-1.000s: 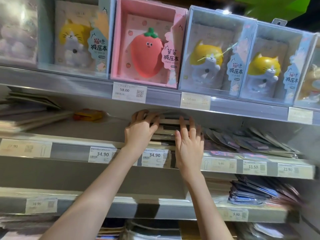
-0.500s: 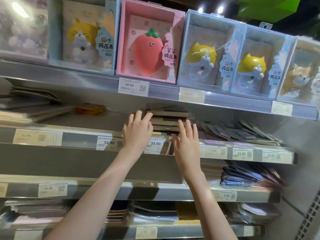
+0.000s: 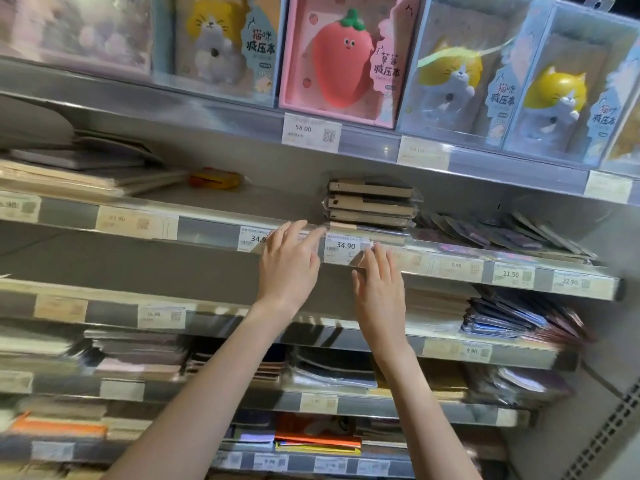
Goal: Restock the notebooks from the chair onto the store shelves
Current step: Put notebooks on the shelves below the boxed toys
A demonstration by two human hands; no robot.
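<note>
Grey metal shelves (image 3: 214,261) are filling the whole view, tier above tier, each front edge carrying a clear strip of price tags (image 3: 311,132). Boxed toys (image 3: 341,60) are standing in a row along the top shelf, catching a soft glare on their clear fronts. At the far right a pale side panel (image 3: 616,424) with rows of slots is running down beside the lower shelves.
</note>
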